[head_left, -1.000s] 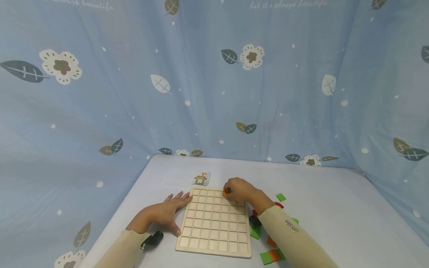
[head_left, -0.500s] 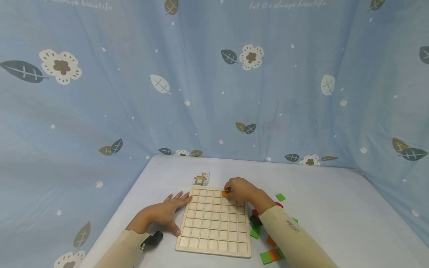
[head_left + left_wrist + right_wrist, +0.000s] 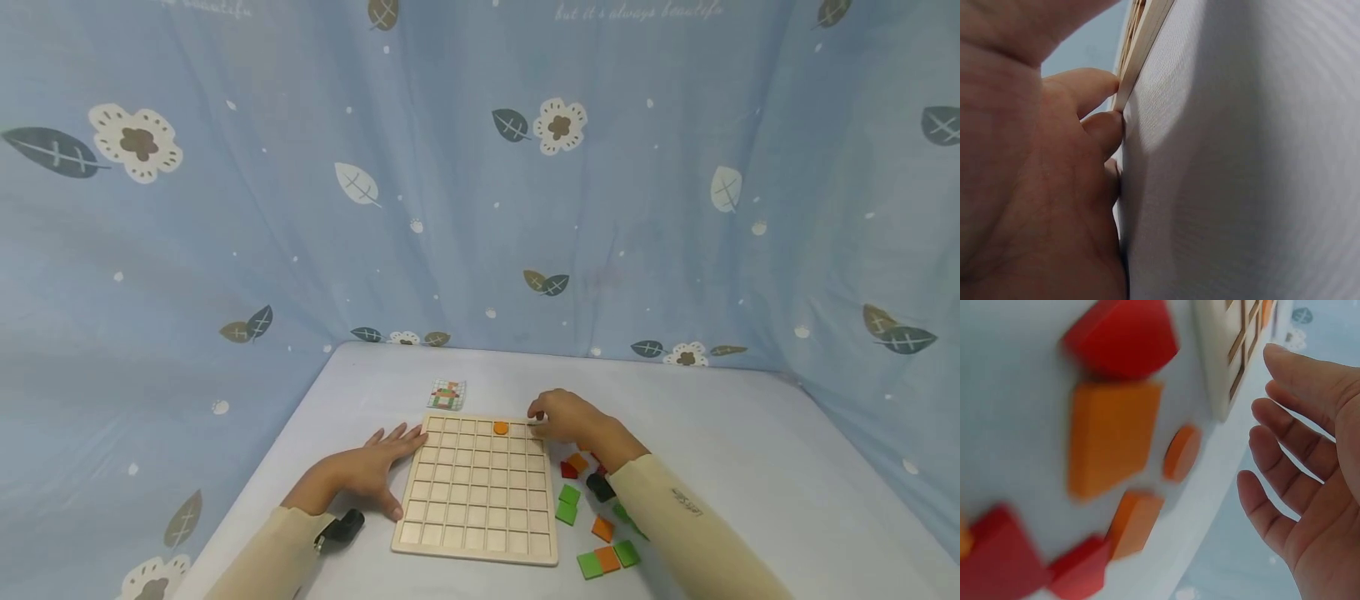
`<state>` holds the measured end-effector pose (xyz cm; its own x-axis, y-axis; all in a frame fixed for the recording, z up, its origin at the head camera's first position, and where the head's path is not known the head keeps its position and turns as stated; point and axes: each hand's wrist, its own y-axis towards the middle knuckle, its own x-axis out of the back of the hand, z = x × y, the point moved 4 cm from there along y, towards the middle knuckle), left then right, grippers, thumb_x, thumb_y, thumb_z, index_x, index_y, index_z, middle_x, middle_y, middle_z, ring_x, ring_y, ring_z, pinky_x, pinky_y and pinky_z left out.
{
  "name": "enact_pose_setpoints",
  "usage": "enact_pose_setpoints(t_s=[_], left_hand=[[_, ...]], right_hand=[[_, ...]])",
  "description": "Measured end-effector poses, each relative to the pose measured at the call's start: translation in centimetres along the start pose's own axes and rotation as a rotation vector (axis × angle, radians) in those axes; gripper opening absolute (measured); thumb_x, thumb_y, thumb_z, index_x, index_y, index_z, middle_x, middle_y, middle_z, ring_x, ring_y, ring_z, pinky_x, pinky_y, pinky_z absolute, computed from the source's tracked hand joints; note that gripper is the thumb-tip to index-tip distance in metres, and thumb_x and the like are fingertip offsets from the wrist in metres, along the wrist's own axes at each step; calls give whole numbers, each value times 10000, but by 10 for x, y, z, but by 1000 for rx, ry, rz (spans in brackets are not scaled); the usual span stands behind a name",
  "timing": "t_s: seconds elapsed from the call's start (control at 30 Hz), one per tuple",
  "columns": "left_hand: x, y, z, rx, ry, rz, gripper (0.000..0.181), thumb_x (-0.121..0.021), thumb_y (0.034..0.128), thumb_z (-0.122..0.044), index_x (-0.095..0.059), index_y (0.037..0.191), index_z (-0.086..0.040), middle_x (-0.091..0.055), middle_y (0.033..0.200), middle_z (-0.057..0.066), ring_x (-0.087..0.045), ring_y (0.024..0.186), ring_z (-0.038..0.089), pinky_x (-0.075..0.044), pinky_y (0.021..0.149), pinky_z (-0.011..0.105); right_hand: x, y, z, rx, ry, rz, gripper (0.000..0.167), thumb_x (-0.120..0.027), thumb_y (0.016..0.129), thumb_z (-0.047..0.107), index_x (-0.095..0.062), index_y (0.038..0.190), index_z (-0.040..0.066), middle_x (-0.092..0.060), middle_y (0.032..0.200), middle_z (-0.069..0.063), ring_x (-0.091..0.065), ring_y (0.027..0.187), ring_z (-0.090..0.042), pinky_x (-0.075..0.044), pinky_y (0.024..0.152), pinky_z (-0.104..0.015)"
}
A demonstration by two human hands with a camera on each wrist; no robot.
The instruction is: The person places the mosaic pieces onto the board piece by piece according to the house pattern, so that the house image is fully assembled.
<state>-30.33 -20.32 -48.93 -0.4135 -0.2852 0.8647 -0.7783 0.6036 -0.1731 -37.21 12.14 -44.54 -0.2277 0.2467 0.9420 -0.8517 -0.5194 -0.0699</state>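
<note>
A pale wooden grid board (image 3: 480,492) lies flat on the white table. In its far row sits an orange round piece (image 3: 501,427). My left hand (image 3: 367,472) is spread along the board's left edge, its fingertips and thumb touching the rim; the left wrist view shows the fingers (image 3: 1088,87) against the board's side. Over the far right corner hovers my right hand (image 3: 572,419). In the right wrist view its fingers (image 3: 1285,481) are loosely bent with nothing between them, above orange pieces (image 3: 1113,434) and red pieces (image 3: 1122,340).
Beyond the board lies a small pattern card (image 3: 447,394). To the board's right are scattered green squares (image 3: 590,566), orange pieces (image 3: 603,528) and red pieces (image 3: 568,470), partly hidden by the right forearm. A blue patterned curtain (image 3: 450,208) rises behind the table.
My right hand has let go of the orange round piece, which now lies in a far-row cell, and has moved right. More loose pieces show. The left hand stays at the board's edge.
</note>
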Motion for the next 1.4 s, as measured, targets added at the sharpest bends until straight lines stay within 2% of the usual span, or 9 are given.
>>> enact_pose_setpoints(t_s=[0.17,0.43,0.6,0.77,1.0,1.23,1.4], left_hand=[[0,1,0,11,-9,0,1275,-872,540,-532,-225,1559,-122,-104,1622,71,-6,1470,345,20,1150,568],[3,0,-1,11,-3,1,1264,-875,550,-519,-225,1559,-121,-109,1621,72,-7,1471,338,20,1151,565],[4,-2,-2,10,-19,0,1262,-882,547,-506,-235,1555,-107,-114,1619,85,-10,1469,345,22,1148,572],[4,-3,-3,3,-23,-6,1263,-883,543,-505,-238,1554,-107,-117,1618,88,-12,1469,350,23,1147,576],[3,-2,-1,3,-26,-2,1268,-877,543,-516,-228,1559,-126,-111,1620,71,-1,1472,329,27,1150,565],[3,-2,-3,-24,-37,0,1263,-874,547,-513,-231,1554,-102,-111,1619,83,-8,1469,350,28,1141,590],[2,-2,-3,-17,-36,2,1262,-874,547,-511,-230,1556,-109,-110,1620,77,-1,1470,343,33,1143,581]], right_hand=[[0,-8,-16,-46,-2,7,244,-742,866,215,-725,1094,130,-640,997,18,-575,846,-142,-538,760,-317],[3,-16,-31,-100,-26,6,268,-754,849,222,-724,1103,141,-647,1008,11,-572,898,-165,-526,843,-365],[0,-17,-37,-126,-22,14,281,-760,846,234,-722,1111,148,-649,1013,16,-577,829,-126,-535,786,-325],[-4,-17,-41,-163,-11,10,267,-775,835,251,-730,1084,165,-645,1005,26,-568,812,-119,-544,713,-268],[-5,-21,-42,-178,-31,2,288,-820,784,235,-734,1053,184,-625,940,56,-554,874,-163,-546,836,-344],[-5,-23,-42,-183,-17,20,223,-815,789,210,-738,996,179,-627,923,45,-547,853,-174,-548,829,-350],[-4,-23,-42,-176,-30,23,198,-795,811,221,-735,995,177,-636,931,46,-552,855,-171,-544,847,-365]])
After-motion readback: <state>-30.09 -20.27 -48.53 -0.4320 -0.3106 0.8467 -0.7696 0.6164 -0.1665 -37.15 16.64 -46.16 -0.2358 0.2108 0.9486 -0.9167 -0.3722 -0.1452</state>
